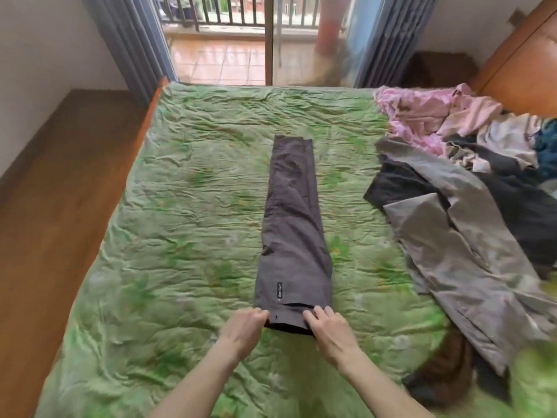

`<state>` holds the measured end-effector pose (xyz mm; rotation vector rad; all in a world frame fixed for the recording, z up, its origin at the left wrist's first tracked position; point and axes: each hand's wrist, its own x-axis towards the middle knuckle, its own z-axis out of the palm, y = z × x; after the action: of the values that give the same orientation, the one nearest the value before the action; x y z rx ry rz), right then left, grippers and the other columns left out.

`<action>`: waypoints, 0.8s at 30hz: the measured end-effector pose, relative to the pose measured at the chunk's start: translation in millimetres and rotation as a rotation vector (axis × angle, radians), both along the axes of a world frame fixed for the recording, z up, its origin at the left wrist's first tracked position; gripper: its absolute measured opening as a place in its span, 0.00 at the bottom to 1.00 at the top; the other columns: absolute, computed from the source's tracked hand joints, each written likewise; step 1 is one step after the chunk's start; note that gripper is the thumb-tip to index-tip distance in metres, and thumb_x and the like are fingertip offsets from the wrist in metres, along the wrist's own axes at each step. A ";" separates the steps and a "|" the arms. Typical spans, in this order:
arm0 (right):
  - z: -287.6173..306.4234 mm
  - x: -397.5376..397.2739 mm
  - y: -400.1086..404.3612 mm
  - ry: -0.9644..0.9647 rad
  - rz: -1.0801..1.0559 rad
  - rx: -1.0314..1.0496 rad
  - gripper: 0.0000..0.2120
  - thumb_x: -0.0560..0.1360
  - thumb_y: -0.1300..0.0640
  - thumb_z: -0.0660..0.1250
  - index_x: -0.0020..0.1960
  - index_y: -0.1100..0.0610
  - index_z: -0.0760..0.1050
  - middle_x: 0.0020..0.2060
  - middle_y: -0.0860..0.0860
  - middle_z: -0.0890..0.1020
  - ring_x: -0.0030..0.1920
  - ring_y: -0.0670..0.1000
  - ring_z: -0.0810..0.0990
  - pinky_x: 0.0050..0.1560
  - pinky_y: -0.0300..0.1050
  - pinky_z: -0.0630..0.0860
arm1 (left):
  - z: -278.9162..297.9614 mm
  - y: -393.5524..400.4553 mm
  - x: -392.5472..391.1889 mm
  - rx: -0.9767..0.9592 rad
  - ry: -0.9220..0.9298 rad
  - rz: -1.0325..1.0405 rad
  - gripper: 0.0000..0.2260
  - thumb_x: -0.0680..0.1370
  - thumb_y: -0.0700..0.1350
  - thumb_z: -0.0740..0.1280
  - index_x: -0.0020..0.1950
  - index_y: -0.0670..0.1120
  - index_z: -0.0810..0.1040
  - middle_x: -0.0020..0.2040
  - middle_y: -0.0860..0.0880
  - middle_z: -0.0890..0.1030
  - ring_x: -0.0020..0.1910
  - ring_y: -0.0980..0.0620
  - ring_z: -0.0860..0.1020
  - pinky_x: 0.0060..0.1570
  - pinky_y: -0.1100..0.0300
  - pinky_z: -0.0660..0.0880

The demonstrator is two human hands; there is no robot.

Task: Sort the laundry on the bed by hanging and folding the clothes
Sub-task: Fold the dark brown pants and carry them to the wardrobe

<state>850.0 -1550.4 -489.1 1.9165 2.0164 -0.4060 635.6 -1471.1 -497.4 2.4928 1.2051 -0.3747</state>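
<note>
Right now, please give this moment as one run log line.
step: folding | item: dark trousers flat on bed | left hand grips waistband | right hand grips waistband | unsorted pile at right

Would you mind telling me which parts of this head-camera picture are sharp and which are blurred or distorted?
Head view: the trousers and both hands, left and right, are fairly sharp; the laundry pile smears toward the right edge; the balcony is hazy; the wide lens bends the bed edges.

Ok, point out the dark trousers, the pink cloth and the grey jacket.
dark trousers (294, 224), head view, middle of the folded legs
pink cloth (422, 113), head view, crumpled top
grey jacket (470, 260), head view, front panel
</note>
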 end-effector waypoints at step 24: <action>-188.7 0.9 -77.1 0.241 -0.056 0.164 0.19 0.79 0.48 0.65 0.63 0.58 0.81 0.62 0.56 0.82 0.65 0.58 0.81 0.62 0.52 0.79 | -165.2 -70.2 6.3 -0.114 0.003 -0.028 0.14 0.78 0.42 0.68 0.64 0.44 0.79 0.60 0.45 0.81 0.61 0.42 0.80 0.55 0.50 0.79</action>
<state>850.9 -1627.5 -677.8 2.1147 2.2116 -0.5228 641.9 -1541.3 -662.7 2.4147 1.1187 -0.4421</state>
